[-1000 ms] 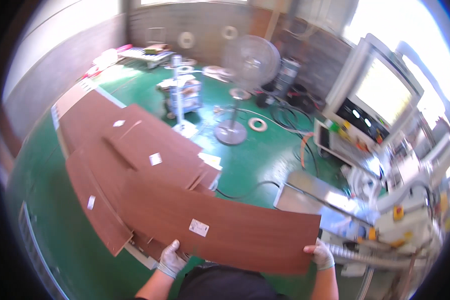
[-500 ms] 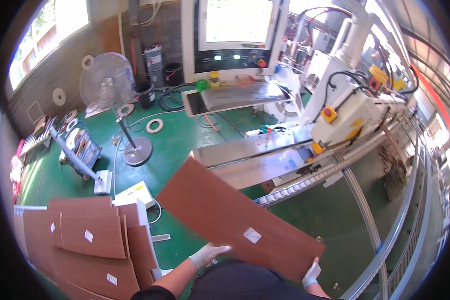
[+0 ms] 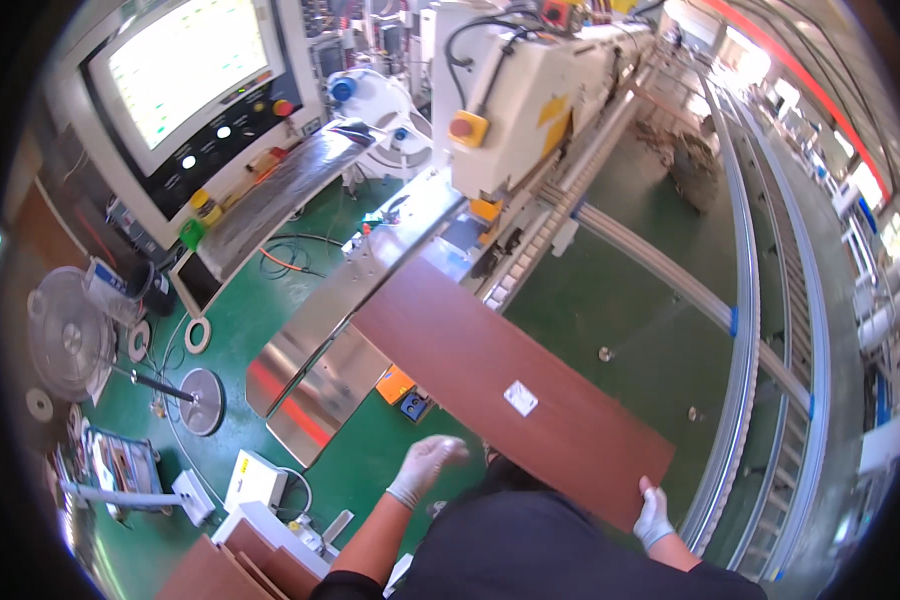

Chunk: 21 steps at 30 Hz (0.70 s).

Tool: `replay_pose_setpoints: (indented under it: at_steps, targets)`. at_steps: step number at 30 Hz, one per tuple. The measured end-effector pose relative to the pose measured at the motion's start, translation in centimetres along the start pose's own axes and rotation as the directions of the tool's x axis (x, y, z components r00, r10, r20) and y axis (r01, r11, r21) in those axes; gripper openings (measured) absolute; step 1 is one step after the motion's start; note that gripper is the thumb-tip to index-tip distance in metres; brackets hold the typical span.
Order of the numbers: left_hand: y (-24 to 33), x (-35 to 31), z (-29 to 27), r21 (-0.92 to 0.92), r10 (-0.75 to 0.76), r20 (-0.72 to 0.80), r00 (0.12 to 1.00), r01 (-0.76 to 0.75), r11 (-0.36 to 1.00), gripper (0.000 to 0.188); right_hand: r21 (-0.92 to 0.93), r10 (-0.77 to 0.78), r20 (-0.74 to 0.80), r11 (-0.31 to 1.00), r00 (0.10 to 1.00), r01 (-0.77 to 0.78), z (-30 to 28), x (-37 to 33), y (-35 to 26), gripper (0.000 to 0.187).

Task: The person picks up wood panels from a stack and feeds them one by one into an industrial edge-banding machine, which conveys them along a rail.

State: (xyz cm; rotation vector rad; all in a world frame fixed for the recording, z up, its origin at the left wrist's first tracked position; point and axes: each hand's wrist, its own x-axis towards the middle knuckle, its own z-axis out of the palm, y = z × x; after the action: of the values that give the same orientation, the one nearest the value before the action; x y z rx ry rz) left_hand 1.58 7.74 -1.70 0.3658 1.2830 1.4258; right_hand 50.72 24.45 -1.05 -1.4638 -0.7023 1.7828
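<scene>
A long reddish-brown board with a small white label slants across the middle. Its far end rests on or just over the shiny metal machine table; exact contact cannot be made out. My right hand, in a white glove, grips the board's near right corner, thumb on top. Also gloved, my left hand is off the board, just left of its near long edge, with fingers loosely stretched and nothing in them.
The white machine head with its feed track stands beyond the board. A control screen is at the far left, a fan below it. More brown boards lie lower left. Metal rails run along the right.
My view has turned right toward the machine. The board's far end has moved onto or over the metal table beside the track. My left hand has come away from the board; the right still holds it.
</scene>
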Motion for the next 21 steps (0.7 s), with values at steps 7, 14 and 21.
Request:
replay_pose_setpoints:
  at_steps: [7,14,21]
  targets:
    - [9.5,-0.8,-7.6,0.93,0.623,-0.21,0.754,-0.042,0.365,0.047,-0.232,-0.174,-0.162,0.963,0.971,0.134,0.5,6.2,-5.5,0.029]
    - [6.1,0.5,-12.6,0.887,0.6,-0.306,0.739,0.451,-0.103,0.08,-0.368,-0.232,-0.269,0.922,0.935,0.123,2.8,6.3,-6.0,0.042]
    - [7.1,0.6,-11.6,0.859,0.523,-0.38,0.763,0.5,-0.106,0.079,-0.417,-0.257,-0.29,0.901,0.922,0.12,4.2,11.2,-10.3,0.053]
